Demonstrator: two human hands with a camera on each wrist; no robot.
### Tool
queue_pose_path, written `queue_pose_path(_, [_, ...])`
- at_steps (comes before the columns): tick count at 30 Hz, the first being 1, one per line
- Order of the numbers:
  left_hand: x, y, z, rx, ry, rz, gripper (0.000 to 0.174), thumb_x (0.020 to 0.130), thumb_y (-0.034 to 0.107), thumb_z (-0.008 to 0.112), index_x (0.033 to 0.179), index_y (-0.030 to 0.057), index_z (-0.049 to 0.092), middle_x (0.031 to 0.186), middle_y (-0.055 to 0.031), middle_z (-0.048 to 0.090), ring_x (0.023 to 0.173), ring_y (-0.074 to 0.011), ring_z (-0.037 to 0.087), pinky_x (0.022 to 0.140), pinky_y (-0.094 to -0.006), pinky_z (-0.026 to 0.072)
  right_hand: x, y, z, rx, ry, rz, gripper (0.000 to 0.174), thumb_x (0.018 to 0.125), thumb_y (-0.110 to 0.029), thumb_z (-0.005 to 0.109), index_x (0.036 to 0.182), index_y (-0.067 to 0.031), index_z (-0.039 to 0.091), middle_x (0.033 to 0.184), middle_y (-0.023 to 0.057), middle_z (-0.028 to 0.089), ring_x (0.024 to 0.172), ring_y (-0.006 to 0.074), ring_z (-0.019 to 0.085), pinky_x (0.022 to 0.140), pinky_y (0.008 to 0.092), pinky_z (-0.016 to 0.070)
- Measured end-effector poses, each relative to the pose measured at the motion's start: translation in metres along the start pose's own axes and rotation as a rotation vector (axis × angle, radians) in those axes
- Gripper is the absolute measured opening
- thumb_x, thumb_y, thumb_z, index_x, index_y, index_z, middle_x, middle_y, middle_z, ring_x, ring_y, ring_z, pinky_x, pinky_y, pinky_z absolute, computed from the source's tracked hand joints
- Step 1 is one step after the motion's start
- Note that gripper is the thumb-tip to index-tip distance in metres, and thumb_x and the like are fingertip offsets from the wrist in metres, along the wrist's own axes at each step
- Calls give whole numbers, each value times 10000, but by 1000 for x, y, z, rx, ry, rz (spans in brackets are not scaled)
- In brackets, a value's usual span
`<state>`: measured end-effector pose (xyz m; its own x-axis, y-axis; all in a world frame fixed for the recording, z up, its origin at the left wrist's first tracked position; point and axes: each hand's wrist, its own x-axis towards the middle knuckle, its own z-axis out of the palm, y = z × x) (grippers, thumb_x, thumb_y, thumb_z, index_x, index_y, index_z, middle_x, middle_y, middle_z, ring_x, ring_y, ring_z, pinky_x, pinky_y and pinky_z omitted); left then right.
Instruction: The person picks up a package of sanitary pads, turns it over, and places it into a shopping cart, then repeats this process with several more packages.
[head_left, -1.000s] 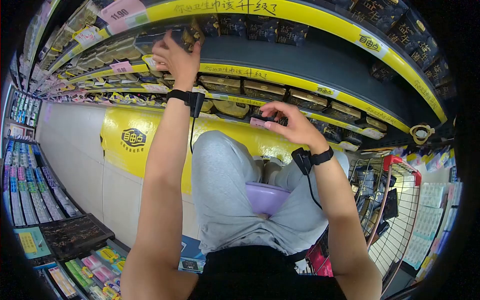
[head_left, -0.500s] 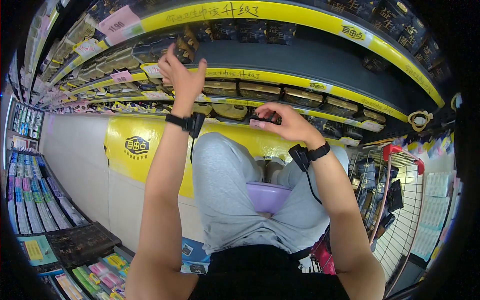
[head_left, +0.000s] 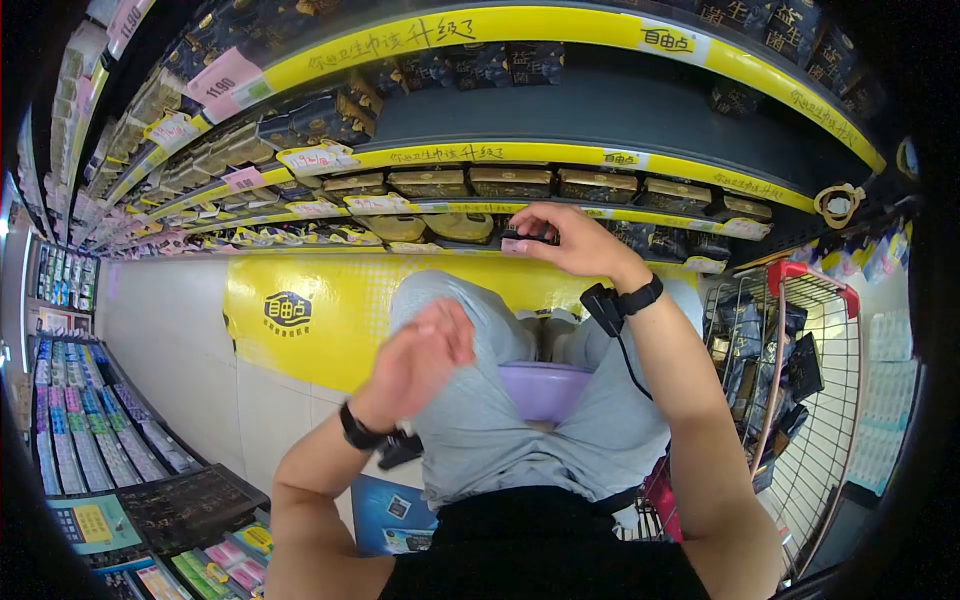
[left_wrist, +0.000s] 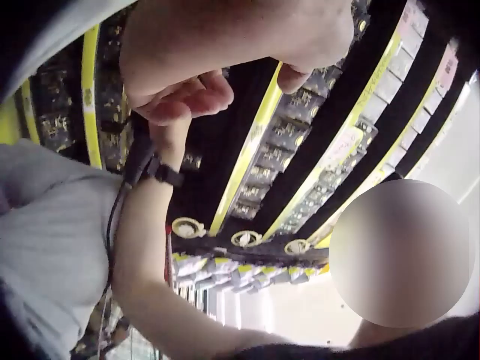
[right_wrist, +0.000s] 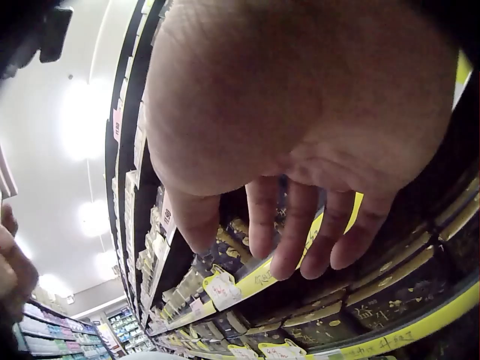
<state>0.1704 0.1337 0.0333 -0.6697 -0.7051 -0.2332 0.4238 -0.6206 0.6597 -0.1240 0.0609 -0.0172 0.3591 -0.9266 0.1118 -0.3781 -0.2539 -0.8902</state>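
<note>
Honestly, the shelves (head_left: pixel 600 158) fill most of my feed, yellow edge strips over rows of dark packs (head_left: pixel 510 182), with a cart (head_left: pixel 790 350) off to the right. Left hand (head_left: pixel 420 358) hangs loose and empty over the knee, well below the shelf. Right hand (head_left: pixel 572 240) is up at the lower strip, bent fingertips on a small pink tag (head_left: pixel 514 245). Can't tell if it's pinched or just touched. Looks like tag-fiddling to me, and any next move needs a sure fingertip hold.
</note>
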Motion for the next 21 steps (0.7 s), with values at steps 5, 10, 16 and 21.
queue_pose_path(5, [-2, -28, 41, -319, -72, -37, 457, 933, 503, 506, 1081, 71, 533, 863, -37, 467, 771, -171, 428, 752, -318, 358, -2, -7, 3, -6, 15, -28, 331, 872, -223, 733, 1111, -8, 652, 931, 122, 696, 878, 230, 673, 792, 344, 533])
queue_pose_path(10, [68, -16, 97, -665, -198, 124, 492, 961, 548, 424, 1043, 78, 545, 824, -36, 437, 747, -164, 409, 728, -319, 353, -1, 14, 7, 235, 126, -11, 319, 863, -193, 736, 1122, -28, 651, 946, 107, 702, 889, 223, 674, 801, 345, 532])
queue_pose_path(16, [125, -20, 162, -555, -432, 279, 528, 965, 584, 391, 949, 69, 505, 770, -40, 436, 701, -169, 411, 689, -326, 362, -21, 70, 7, 111, 409, -62, 291, 858, -152, 715, 1111, -32, 635, 997, 84, 697, 939, 190, 653, 832, 333, 520])
queue_pose_path(21, [218, -46, 75, -531, -64, 344, 493, 948, 574, 430, 881, 88, 479, 741, -32, 434, 678, -164, 404, 641, -326, 342, -15, 42, -12, 0, 538, 30, 237, 927, -86, 580, 1154, -16, 584, 1014, 33, 640, 965, 152, 619, 928, 296, 478])
